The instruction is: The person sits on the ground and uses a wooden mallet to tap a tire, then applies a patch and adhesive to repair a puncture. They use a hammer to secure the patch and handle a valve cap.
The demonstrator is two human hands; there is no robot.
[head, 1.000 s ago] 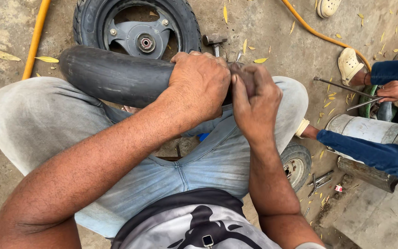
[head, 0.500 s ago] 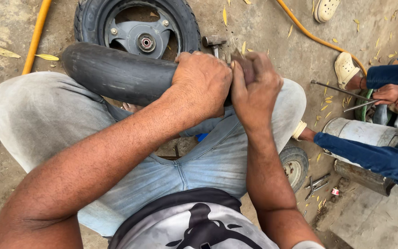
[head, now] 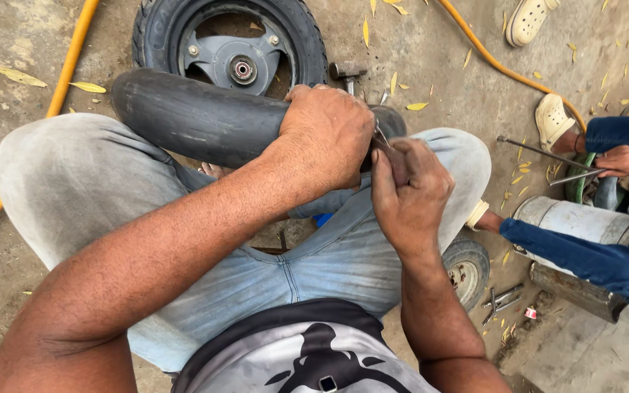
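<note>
A black rubber inner tube [head: 198, 116] lies across my knees, which are in pale jeans. My left hand [head: 327, 132] is clamped over the tube's right part and holds it down. My right hand [head: 409, 195] sits just beside it, fingers closed on a small thin metal tool [head: 381, 137] pressed to the tube. The spot on the tube under the two hands is hidden.
A small black wheel [head: 231, 45] with a grey hub lies on the concrete ahead. A yellow hose [head: 67, 69] runs along the left and top right. Another person in blue sleeves [head: 584, 251] sits at right with metal rods [head: 540, 154], a grey cylinder [head: 576, 218] and a small caster wheel [head: 466, 268].
My right hand has slid lower and nearer me beside the left hand. The left hand stays clamped on the tube.
</note>
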